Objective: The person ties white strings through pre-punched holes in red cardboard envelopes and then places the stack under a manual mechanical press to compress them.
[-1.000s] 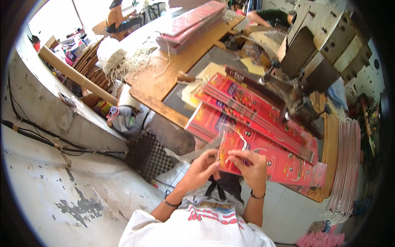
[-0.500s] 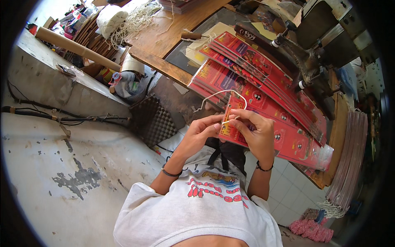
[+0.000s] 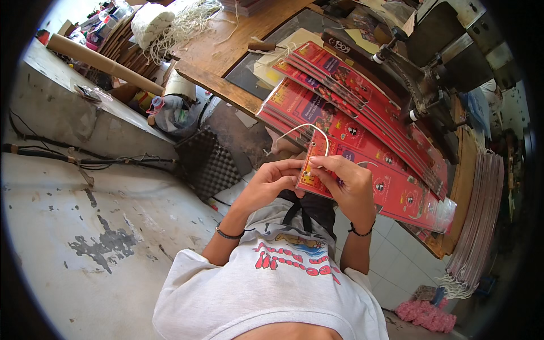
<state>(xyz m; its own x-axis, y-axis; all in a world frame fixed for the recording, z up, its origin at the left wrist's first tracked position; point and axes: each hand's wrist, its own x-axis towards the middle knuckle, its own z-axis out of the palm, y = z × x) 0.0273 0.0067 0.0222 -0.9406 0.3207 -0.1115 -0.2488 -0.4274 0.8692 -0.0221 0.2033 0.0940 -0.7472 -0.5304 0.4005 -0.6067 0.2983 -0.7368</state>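
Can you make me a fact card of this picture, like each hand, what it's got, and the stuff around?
Left hand: the hand grips the near end of a red printed strip
Right hand: the hand has its fingertips at that same end, pinching a white cord
Cord shape: a loop arching above the strip's end
On the table: a stack of red strips and tangled white strings
Far left: a brown tube
Lower right: a pink bundle
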